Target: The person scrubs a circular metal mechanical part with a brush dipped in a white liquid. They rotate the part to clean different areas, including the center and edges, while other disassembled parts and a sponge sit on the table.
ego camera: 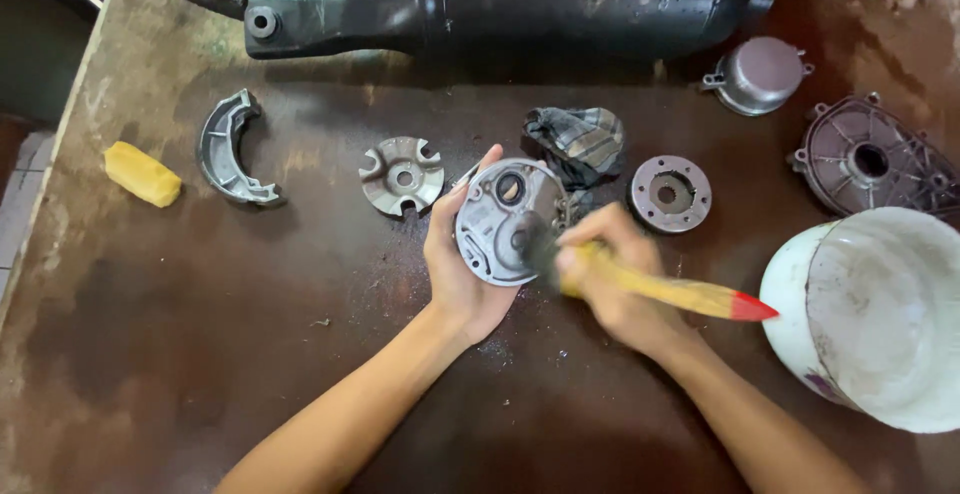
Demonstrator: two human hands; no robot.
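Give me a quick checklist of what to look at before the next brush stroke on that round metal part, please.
1. Left hand has a firm hold on the round metal cover: ok, palm behind it, fingers around the rim.
2. Right hand grips the yellow-handled brush: ok.
3. Bristles meet the cover: ok, they sit on its lower right face, though blurred.
4. White bucket near the brush hand: ok, beside the right forearm; whether it holds liquid, cannot tell.
5. Cover's face clean: cannot tell, too blurred.
6. Other parts out of the way: ok, the slotted disc and toothed ring lie apart on the table.
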